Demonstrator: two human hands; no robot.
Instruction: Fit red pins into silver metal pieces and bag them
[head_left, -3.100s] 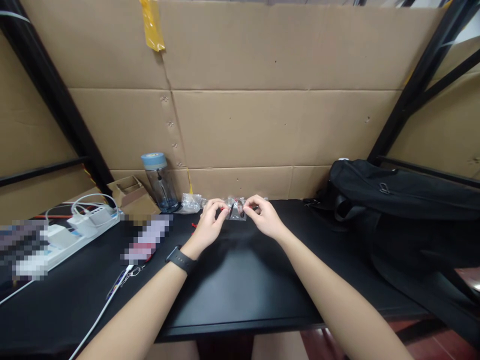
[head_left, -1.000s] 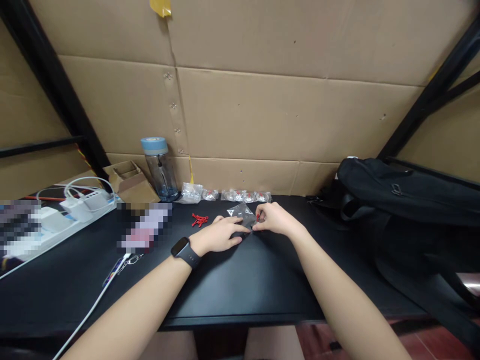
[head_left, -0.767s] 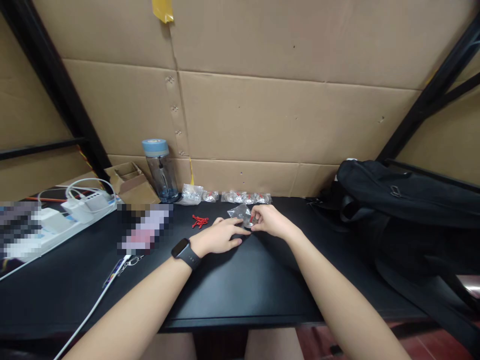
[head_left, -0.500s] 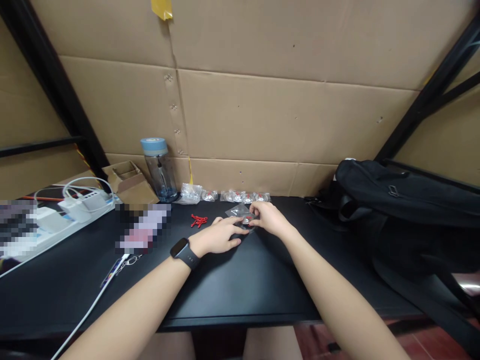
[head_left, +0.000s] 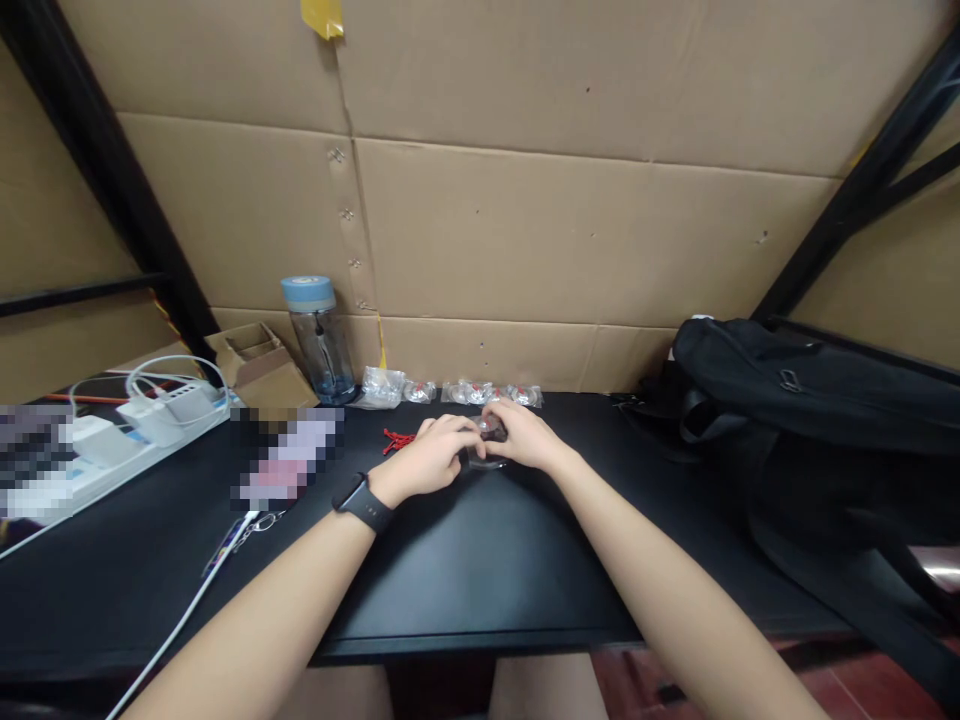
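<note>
R hand is holding a clear packet btwn thumb + fingers; L hand is resting bent fingers on the packet's left side — can't tell if they're pinching or just pressing. Prob. the two are facing each other b/c something so small + slippery is needing support from both sides. Packet's sitting toward the surface's back edge, abt mid-length. Other clear packets are lining that edge, prob. staying within reach w/o crowding the hands; red cords are lying just beyond L hand, partly hidden.

Surface is black, smooth, catching a dull sheen. Bottle + open carton are standing at its back-left corner, power strip is running along the left end, black bag is filling the right. Cardboard wall is rising behind — dark posts framing it, reddish floor showing past the front-right corner.
</note>
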